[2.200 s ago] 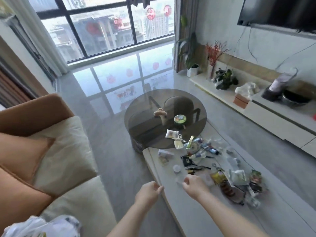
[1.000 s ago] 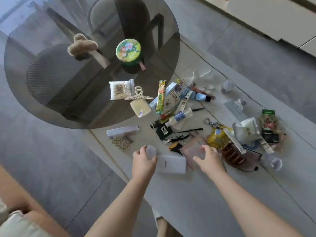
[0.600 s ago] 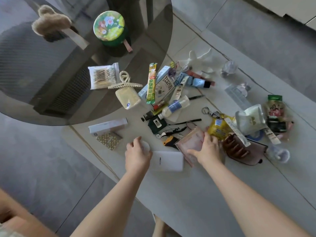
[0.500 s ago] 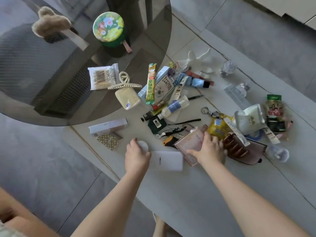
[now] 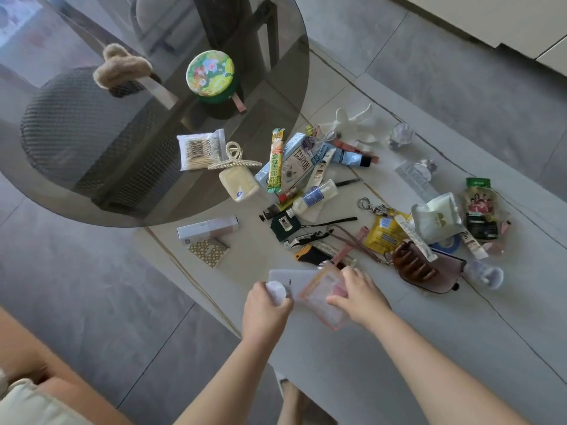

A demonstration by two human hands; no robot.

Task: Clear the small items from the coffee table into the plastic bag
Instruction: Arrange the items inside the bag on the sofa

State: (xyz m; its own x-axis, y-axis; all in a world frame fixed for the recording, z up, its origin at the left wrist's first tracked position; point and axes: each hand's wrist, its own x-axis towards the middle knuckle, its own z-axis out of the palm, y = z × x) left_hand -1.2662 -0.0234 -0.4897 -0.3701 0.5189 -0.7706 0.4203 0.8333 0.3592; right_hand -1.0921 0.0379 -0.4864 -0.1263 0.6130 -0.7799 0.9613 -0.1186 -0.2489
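Left hand [image 5: 266, 308]: fingers curled round a small white round item [image 5: 276, 291], held just above the table edge.
Right hand [image 5: 359, 297]: thumb and fingers pinching a pink-edged clear pouch [image 5: 322, 297], lifted and tilted, overlapping the 3 o'clock end of a flat white card [image 5: 283, 279].
Plastic bag: not identifiable with certainty; cannot tell whether the pouch is the bag.
Coffee table [image 5: 383, 348]: pale stone top, small items scattered from centre to 2 o'clock.
Glass round table [image 5: 92, 118]: dark tinted, at 10 o'clock, overlapping the stone top.
On the glass: green floral tin [image 5: 210, 73], fuzzy beige clip [image 5: 121, 68], cotton swab pack [image 5: 201, 150], pearl hair claw [image 5: 234, 159].
Centre cluster: tampon box [image 5: 296, 165], green sachet stick [image 5: 275, 161], small clear bottle [image 5: 314, 197], dark green tag [image 5: 286, 225].
At 3 o'clock of the hands: brown hair claw [image 5: 412, 265], yellow packet [image 5: 385, 233], white pouch [image 5: 435, 217], green-capped jar [image 5: 478, 207].
At 10 o'clock of the hands: slim white box [image 5: 207, 227], patterned card [image 5: 208, 251] just beside it.
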